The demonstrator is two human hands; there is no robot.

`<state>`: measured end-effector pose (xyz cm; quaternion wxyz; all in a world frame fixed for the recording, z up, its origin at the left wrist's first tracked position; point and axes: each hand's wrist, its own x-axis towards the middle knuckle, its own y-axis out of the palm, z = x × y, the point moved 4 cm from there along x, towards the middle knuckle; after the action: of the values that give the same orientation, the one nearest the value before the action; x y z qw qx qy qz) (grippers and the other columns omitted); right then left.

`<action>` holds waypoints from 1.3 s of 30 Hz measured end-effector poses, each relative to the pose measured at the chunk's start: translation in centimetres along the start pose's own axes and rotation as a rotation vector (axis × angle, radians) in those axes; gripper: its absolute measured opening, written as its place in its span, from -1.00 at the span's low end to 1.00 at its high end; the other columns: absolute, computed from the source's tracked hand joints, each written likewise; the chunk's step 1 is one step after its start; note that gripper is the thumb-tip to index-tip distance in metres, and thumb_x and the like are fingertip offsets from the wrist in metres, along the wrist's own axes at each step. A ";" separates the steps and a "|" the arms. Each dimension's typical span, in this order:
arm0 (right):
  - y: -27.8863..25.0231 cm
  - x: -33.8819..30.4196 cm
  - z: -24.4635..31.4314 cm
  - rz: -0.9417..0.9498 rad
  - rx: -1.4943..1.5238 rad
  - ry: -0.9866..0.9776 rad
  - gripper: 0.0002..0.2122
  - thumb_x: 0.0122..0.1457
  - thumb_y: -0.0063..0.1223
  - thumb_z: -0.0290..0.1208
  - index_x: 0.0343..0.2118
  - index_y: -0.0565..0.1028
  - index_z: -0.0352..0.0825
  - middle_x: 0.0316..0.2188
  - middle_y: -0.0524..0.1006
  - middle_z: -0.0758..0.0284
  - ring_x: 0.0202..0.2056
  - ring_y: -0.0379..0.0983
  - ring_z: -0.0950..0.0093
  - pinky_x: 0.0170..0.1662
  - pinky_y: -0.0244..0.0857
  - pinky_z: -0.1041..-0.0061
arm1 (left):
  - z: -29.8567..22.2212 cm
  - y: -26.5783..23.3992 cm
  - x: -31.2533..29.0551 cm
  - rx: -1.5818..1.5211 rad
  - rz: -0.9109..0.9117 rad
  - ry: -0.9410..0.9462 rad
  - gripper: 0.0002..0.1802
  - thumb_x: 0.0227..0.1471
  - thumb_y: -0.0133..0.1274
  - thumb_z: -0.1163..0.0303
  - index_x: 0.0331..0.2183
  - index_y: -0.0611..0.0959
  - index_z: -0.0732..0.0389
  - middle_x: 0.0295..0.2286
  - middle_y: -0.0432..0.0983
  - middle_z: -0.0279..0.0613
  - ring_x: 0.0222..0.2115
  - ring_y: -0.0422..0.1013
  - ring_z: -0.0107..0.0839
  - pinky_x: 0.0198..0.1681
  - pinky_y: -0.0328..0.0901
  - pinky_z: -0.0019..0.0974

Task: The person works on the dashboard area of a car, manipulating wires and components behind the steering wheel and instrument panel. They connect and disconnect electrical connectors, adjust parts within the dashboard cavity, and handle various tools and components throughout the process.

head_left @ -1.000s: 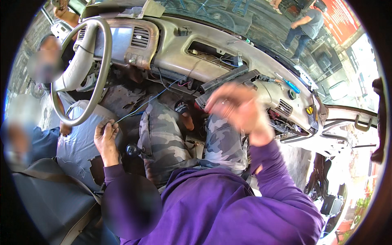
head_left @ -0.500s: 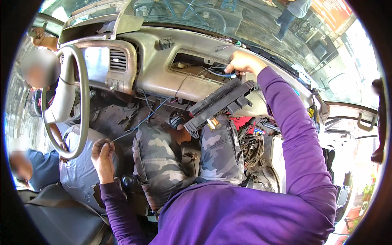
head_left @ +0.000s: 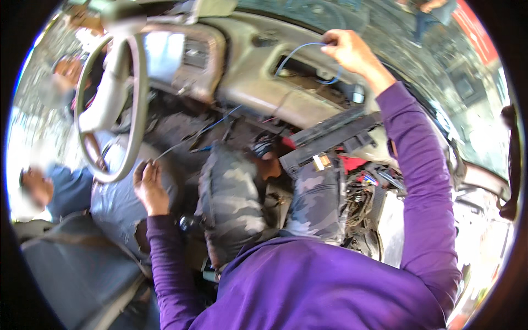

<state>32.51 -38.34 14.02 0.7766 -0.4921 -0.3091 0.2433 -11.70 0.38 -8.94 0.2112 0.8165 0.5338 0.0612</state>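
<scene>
My right hand (head_left: 347, 52) is raised over the dashboard opening, its fingers pinching a thin blue wire (head_left: 297, 51) that arcs down into the opening. Low on the left, beside the steering wheel, my left hand (head_left: 149, 184) pinches the end of a thin wire (head_left: 190, 137), grey near my fingers and blue farther along, which runs up toward the dashboard's lower edge. Whether both are one wire cannot be seen. A long black plastic housing (head_left: 324, 140) lies slanted above my knees, against the dashboard, with a small orange-and-white piece (head_left: 322, 161) at its near side.
The steering wheel (head_left: 141, 104) stands at the left, with people beyond it. The beige dashboard (head_left: 242, 82) spans the front. A tangle of wires and parts (head_left: 360, 212) lies right of my legs. A dark seat (head_left: 71, 275) is at lower left.
My right hand has lifted away from the dashboard opening, drawing the blue wire up into an arc. My left hand still pinches its wire. The whole view has shifted.
</scene>
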 end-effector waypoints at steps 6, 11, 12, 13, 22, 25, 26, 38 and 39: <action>2.4 0.9 1.8 0.015 -0.145 -0.131 -0.76 0.18 0.11 -0.52 -0.09 0.56 -0.38 -0.15 0.64 0.02 -0.06 0.56 0.01 0.01 0.43 0.12 | -4.3 -4.4 -4.6 -0.080 -0.310 0.234 -0.85 0.22 0.16 0.58 -0.17 0.59 0.24 -0.21 0.64 -0.09 -0.24 0.60 -0.29 -0.08 0.52 -0.24; 0.1 0.0 5.8 0.008 -0.238 -0.165 -0.77 0.20 0.11 -0.48 -0.10 0.57 -0.40 -0.16 0.64 0.05 -0.09 0.59 0.10 0.00 0.45 0.20 | -9.7 -8.4 -7.7 -0.068 -0.455 0.408 -0.88 0.25 0.13 0.58 -0.16 0.60 0.27 -0.19 0.62 -0.06 -0.22 0.58 -0.32 -0.08 0.54 -0.27; -0.9 -1.0 8.0 0.004 -0.225 -0.166 -0.78 0.20 0.12 -0.46 -0.11 0.57 -0.40 -0.17 0.64 0.06 -0.09 0.60 0.11 -0.01 0.45 0.21 | -11.3 -8.5 -8.4 -0.061 -0.428 0.480 -0.88 0.24 0.14 0.58 -0.16 0.61 0.28 -0.19 0.63 -0.06 -0.20 0.58 -0.33 -0.09 0.54 -0.27; -1.4 -1.9 10.0 0.000 -0.204 -0.169 -0.78 0.21 0.13 -0.45 -0.12 0.57 -0.40 -0.17 0.65 0.07 -0.10 0.60 0.13 -0.02 0.46 0.23 | -13.2 -8.5 -9.2 -0.048 -0.404 0.558 -0.88 0.24 0.15 0.57 -0.16 0.61 0.29 -0.20 0.63 -0.05 -0.19 0.58 -0.34 -0.10 0.55 -0.27; 5.0 -13.9 36.4 -0.052 0.166 -0.841 -0.46 0.16 0.24 -0.30 0.22 0.42 -0.27 0.24 0.43 0.15 0.25 0.36 0.13 0.30 0.22 0.17 | -23.7 -3.3 -18.2 0.050 -0.061 1.071 -0.75 0.20 0.15 0.62 -0.07 0.60 0.31 -0.25 0.67 0.05 -0.33 0.61 -0.34 -0.21 0.55 -0.36; 8.2 -17.4 41.1 0.072 0.456 -1.014 -0.36 0.30 0.16 -0.12 0.31 0.28 -0.42 0.20 0.41 0.01 0.23 0.35 0.09 0.29 0.19 0.13 | -24.4 -2.3 -21.3 0.006 0.204 1.149 -0.54 0.22 0.07 0.68 0.14 0.46 0.33 -0.18 0.64 0.19 -0.28 0.60 -0.26 -0.14 0.56 -0.24; 8.9 -18.6 42.0 0.222 0.687 -0.939 -0.42 0.31 0.15 -0.18 0.29 0.30 -0.41 0.03 0.53 0.10 0.07 0.48 0.14 0.18 0.31 0.17 | -24.2 -3.4 -21.8 0.011 0.133 1.103 -0.37 0.20 0.09 0.66 0.27 0.32 0.31 -0.22 0.63 0.15 -0.31 0.56 -0.32 -0.14 0.51 -0.21; 13.2 -18.7 30.7 0.290 0.484 -0.126 -0.86 0.25 0.16 -0.46 -0.22 0.60 -0.43 -0.34 0.65 0.16 -0.31 0.60 0.34 -0.18 0.44 0.43 | -8.9 0.6 -12.5 -0.110 0.317 -0.308 -0.77 0.21 0.20 0.37 -0.16 0.64 0.30 -0.32 0.65 -0.12 -0.47 0.52 -0.43 -0.32 0.45 -0.41; 13.2 -18.2 29.1 0.275 0.446 -0.008 -0.83 0.25 0.14 -0.45 -0.19 0.60 -0.43 -0.28 0.65 0.07 -0.26 0.62 0.20 -0.14 0.46 0.36 | -6.9 2.3 -11.0 -0.075 0.317 -0.395 -0.75 0.21 0.21 0.35 -0.14 0.64 0.29 -0.33 0.63 -0.17 -0.45 0.51 -0.44 -0.34 0.43 -0.42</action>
<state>-1.94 -27.64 6.97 0.8244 -0.3450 -0.1811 0.4105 -16.66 -8.33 -0.37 0.3292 0.8777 0.3450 -0.0474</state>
